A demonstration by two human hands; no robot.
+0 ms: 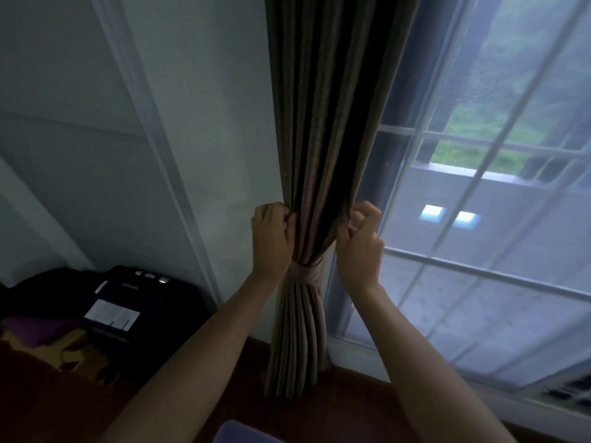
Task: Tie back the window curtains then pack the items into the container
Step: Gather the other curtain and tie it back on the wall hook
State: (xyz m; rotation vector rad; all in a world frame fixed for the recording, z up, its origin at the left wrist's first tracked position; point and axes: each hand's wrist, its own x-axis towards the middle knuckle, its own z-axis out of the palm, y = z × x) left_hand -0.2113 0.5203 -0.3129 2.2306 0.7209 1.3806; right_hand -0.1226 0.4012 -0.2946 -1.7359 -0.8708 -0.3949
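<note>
A brown pleated curtain (pixel 323 129) hangs in a gathered bundle between the wall and the window. A tan fabric tieback (pixel 305 272) is wrapped around it low down, cinching the folds. My left hand (pixel 271 241) pinches the curtain's left edge just above the tieback. On the other side, my right hand (pixel 361 241) grips the right edge at the same height, fingers curled into the fabric. Below the tieback the folds fan out to the floor.
A large window (pixel 479 219) with white bars fills the right side, its sill low near the dark wooden floor (pixel 319 407). A dark bag or case (pixel 128 302) with a white label lies at the lower left against the pale wall.
</note>
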